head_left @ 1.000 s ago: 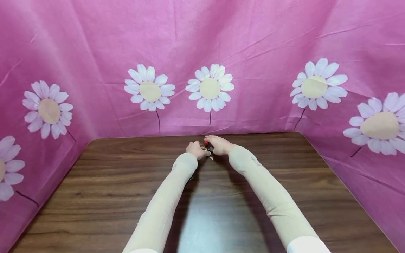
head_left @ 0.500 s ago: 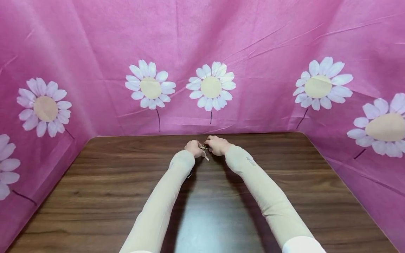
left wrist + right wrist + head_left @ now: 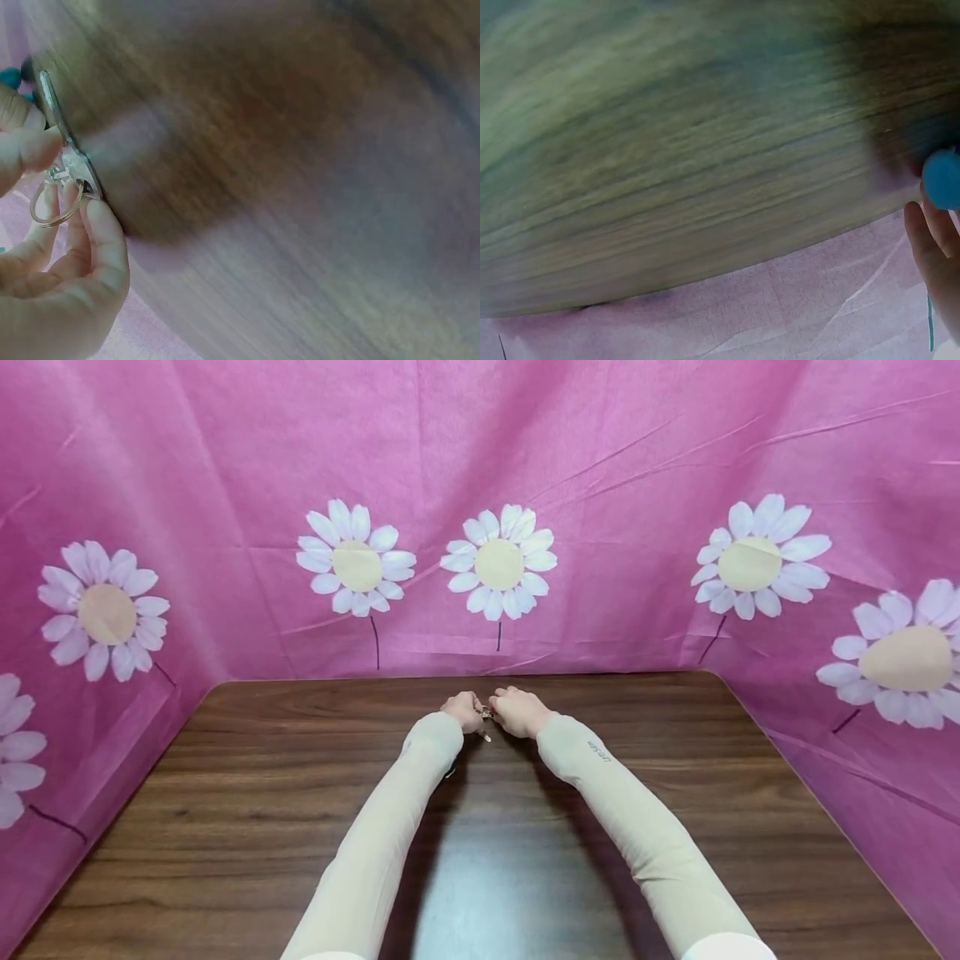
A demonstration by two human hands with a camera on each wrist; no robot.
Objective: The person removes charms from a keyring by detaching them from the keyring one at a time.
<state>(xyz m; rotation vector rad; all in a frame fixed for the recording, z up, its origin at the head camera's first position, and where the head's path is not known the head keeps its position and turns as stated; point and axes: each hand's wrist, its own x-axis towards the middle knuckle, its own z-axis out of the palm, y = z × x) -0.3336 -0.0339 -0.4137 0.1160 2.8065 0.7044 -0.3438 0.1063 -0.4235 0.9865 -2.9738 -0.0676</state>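
Near the table's far edge, my left hand [image 3: 462, 712] pinches a silver key [image 3: 79, 163] on a metal key ring [image 3: 51, 223]. In the left wrist view the key blade points up between thumb and fingers, and the ring hangs beside the fingertips. Close to its right, my right hand [image 3: 519, 712] has its fingers bent towards the same bunch. The right wrist view shows these fingers at a blue rounded piece [image 3: 941, 180], probably a keychain charm, cut off by the frame edge. A small red bit [image 3: 492, 711] shows at the right fingertips; the rest of the bunch is hidden.
Both hands work above a brown wood-grain table [image 3: 225, 810]. Just behind its far edge hangs a pink cloth [image 3: 600, 460] with white daisies, which also runs along both sides. Light sleeves cover both forearms.
The hands stay at the far edge and shift only slightly. The red piece, plain a second ago, is now mostly covered by the right fingers. The light dangling piece below the left hand has moved slightly.
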